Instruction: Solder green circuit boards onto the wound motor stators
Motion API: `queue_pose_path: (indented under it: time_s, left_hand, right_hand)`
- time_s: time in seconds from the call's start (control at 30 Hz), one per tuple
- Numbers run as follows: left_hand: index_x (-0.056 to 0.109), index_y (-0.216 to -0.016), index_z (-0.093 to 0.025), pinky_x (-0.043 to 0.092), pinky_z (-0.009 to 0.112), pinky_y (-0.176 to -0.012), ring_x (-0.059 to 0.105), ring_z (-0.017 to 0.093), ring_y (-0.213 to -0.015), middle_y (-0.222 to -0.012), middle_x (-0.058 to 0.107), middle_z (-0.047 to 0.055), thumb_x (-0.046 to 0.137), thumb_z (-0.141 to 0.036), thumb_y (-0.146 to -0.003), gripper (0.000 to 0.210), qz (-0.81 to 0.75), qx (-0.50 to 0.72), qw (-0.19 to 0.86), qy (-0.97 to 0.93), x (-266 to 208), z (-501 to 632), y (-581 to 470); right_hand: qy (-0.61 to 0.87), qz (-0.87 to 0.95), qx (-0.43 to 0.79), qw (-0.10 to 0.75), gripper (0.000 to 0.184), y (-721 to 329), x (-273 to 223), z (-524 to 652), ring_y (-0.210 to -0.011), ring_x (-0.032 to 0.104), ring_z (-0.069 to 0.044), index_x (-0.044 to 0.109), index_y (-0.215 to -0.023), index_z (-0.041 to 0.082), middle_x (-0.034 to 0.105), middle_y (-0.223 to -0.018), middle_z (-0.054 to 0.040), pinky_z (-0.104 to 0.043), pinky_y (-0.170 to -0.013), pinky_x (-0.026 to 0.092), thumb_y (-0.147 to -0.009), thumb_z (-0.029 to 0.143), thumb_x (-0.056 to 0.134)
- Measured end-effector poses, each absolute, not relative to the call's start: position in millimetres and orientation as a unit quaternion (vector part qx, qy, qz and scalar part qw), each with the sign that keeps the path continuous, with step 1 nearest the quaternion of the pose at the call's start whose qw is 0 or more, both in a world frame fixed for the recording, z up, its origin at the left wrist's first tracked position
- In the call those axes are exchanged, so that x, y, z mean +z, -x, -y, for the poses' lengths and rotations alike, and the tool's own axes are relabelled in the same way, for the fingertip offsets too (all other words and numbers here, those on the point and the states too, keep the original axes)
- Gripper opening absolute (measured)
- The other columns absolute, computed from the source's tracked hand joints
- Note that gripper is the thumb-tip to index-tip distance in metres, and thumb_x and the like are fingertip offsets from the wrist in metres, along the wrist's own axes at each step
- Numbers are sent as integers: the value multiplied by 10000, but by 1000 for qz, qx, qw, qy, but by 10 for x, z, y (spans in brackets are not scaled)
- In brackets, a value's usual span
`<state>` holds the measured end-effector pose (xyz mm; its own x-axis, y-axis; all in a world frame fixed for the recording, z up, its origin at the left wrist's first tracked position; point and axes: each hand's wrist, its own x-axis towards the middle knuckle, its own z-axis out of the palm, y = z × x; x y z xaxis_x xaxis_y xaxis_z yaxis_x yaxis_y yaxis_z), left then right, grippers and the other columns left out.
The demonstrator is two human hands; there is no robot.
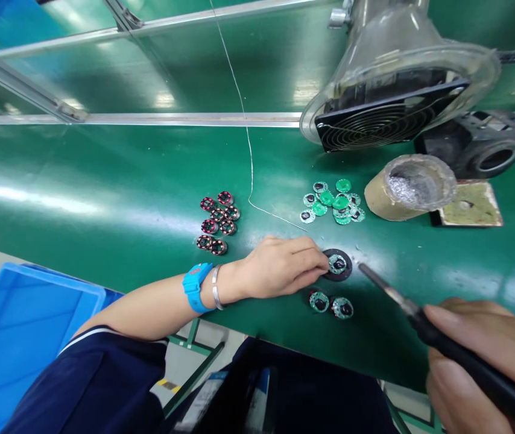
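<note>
My left hand (280, 265) pinches the left edge of a small round green circuit board (338, 263), which sits in a black ring-shaped holder (342, 276). Wrapped in my right hand (488, 355) is a black-handled soldering iron (438, 337); its tip points at the holder but stays apart from it. Below the holder lie two round pieces topped with circuit boards (330, 304). A thin solder wire (251, 163) hangs from above and bends so that its end lies beyond my left hand, not touching it.
Loose round boards (341, 202) lie in a heap behind the holder. Several copper-wound motor stators (218, 220) stand at left. A fume extractor fan (375, 120), a tan cup with solder bits (397, 193) and a sponge tray (472, 205) occupy the back right. A blue bin (31, 325) is beside the table.
</note>
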<state>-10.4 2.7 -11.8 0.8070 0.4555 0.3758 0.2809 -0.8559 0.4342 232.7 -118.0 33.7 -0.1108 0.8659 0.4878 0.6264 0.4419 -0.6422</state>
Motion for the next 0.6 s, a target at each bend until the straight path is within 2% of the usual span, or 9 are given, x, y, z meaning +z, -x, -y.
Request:
queue_pose_path:
  time_s: [0.17,0.6]
  left_hand:
    - [621,-990,-198,473,191,-581,659,64,-757,-909,714,-20,517,-245,-981,115,-194,244,167,-935,-124,-27,107]
    - [618,-992,-189,479,198,-584,667,80,-736,-887,716,-9,507,-244,-981,124,-188,241,149,-940,-112,-24,107]
  right_hand:
    - [530,701,143,456,269,-2105,385,1142,-603,611,-131,663,-1001,222,618,-722,0,-289,-535,481,-792,75,581]
    - [519,713,144,450,318,-2101,194,1202,-652,604,-119,650,-1049,166,620,-816,-14,-282,-577,492,-763,32,620]
